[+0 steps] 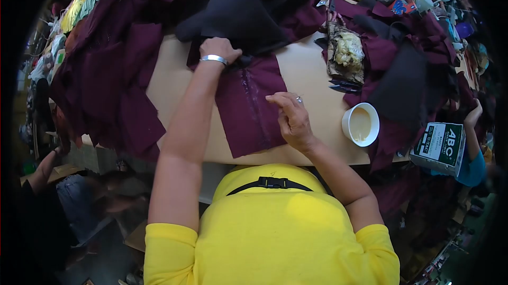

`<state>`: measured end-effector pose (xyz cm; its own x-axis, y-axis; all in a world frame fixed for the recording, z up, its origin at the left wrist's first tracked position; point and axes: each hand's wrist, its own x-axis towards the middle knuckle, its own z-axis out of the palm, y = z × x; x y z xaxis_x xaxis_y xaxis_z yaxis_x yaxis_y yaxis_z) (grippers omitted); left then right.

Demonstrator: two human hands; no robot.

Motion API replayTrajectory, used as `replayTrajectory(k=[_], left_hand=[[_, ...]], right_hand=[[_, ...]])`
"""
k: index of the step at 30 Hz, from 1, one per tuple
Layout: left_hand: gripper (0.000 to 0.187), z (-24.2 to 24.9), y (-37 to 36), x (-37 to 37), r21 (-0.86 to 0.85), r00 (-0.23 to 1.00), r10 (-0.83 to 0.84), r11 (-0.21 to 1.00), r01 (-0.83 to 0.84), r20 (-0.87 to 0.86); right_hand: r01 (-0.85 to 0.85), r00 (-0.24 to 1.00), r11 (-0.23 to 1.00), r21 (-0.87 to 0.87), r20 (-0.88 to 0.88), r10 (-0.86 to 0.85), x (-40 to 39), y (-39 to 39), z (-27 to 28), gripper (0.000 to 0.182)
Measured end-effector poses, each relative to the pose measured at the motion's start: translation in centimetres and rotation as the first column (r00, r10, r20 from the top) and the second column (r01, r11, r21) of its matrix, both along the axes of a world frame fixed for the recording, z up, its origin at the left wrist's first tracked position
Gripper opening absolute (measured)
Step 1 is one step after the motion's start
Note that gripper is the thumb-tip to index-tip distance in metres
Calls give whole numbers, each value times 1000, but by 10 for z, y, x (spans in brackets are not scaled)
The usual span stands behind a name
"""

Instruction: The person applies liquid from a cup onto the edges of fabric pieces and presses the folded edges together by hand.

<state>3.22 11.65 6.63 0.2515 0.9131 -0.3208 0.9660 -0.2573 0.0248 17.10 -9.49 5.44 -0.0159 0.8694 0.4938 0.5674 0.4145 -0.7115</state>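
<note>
A maroon cloth piece [246,110] lies on the table before me, with a whitish, wet-looking streak running down its middle. At its upper end my left hand [219,51] is closed on the edge of a bunched black cloth [238,12]; the fingertips are partly hidden. Over the right side of the maroon piece hovers my right hand [295,118], fingers loosely bent and apart from the thumb, with nothing visible in it. Just right of that hand stands a white cup [361,124] holding a pale cream-coloured paste or liquid.
Maroon cloth [116,73] is heaped at the left, and more maroon and black cloth [405,84] at the right. A crumpled yellowish lump [349,49] sits on a patterned pad. Another person's hand [473,114] is by an ABC box [438,147].
</note>
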Motion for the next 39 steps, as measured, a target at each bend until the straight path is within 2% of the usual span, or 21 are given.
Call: replayTrajectory(k=[1, 3, 6, 7, 9, 11, 13, 15, 18, 21, 22, 25, 26, 29, 30, 32, 34, 35, 37, 38, 39], left_hand=[[42, -2, -5, 8, 37, 998, 27, 999, -28, 51], [29, -13, -3, 19, 58, 995, -99, 994, 98, 9], [29, -35, 4, 4, 270, 941, -316, 923, 274, 122], [36, -32, 3, -9, 381, 852, -494, 831, 405, 173], [36, -12, -4, -31, 618, 645, -750, 580, 531, 149], [33, 20, -26, -54, 372, 761, -636, 681, 631, -126], [31, 24, -34, -92, 629, 619, -780, 436, 643, -92], [27, 40, -62, -119, 603, 679, -717, 476, 640, -154], [25, 37, -86, -147, 608, 728, -677, 534, 587, -110], [24, 19, -97, -171, 552, 801, -593, 640, 534, -86], [23, 14, -99, -177, 548, 810, -582, 654, 522, -78], [20, 11, -100, -178, 571, 820, -571, 657, 492, -49], [20, 9, -98, -178, 553, 826, -562, 673, 492, -51], [17, 10, -89, -176, 568, 825, -554, 645, 511, -112], [15, 10, -85, -175, 583, 820, -554, 624, 521, -141], [14, 23, -73, -164, 689, 829, -529, 535, 489, -178], [14, 37, -58, -156, 787, 827, -536, 431, 441, -169], [18, 48, -53, -152, 760, 852, -476, 466, 453, -217], [25, 63, -32, -151, 770, 850, -482, 452, 450, -214], [22, 68, -20, -152, 791, 841, -478, 399, 464, -252], [19, 72, -7, -155, 808, 833, -470, 346, 477, -291]], right_hand=[[-7, 1000, 1000, 3, 21, 7, 2, 0, 0, 48], [-20, 998, 1000, 4, 63, 20, 5, -1, 0, 54], [27, 1000, 998, -48, 9, -27, 21, -5, -3, 55], [67, 997, 996, -60, -40, -70, 28, -7, -5, 55], [137, 979, 986, -94, -141, -150, 41, -7, -8, 54], [231, 957, 970, -73, -163, -240, 53, -5, 5, 55], [298, 935, 953, -46, -186, -301, 66, -3, 15, 57], [341, 918, 940, -4, -215, -333, 76, 2, 18, 60], [322, 916, 946, -47, -238, -323, 80, 17, 22, 69], [282, 954, 959, 23, -116, -278, 85, 48, 25, 72], [277, 954, 961, 21, 117, -277, 89, 59, 26, 82], [59, 998, 964, -259, 20, -56, 86, 86, 11, 89], [121, 983, 965, -232, 167, -83, 85, 94, -9, 94], [174, 974, 877, -447, 210, -87, 88, 100, -12, 91], [151, 986, 952, -267, 111, -126, 86, 95, -4, 85], [236, 967, 967, -95, 126, -223, 98, 93, 19, 82], [347, 919, 933, 94, 166, -359, 117, 86, 52, 76], [409, 874, 890, 200, 195, -446, 125, 80, 70, 74], [486, 811, 829, 277, 210, -546, 127, 59, 104, 73], [474, 805, 817, 329, 215, -553, 127, 52, 110, 74], [442, 824, 848, 292, 241, -513, 123, 44, 110, 74]])
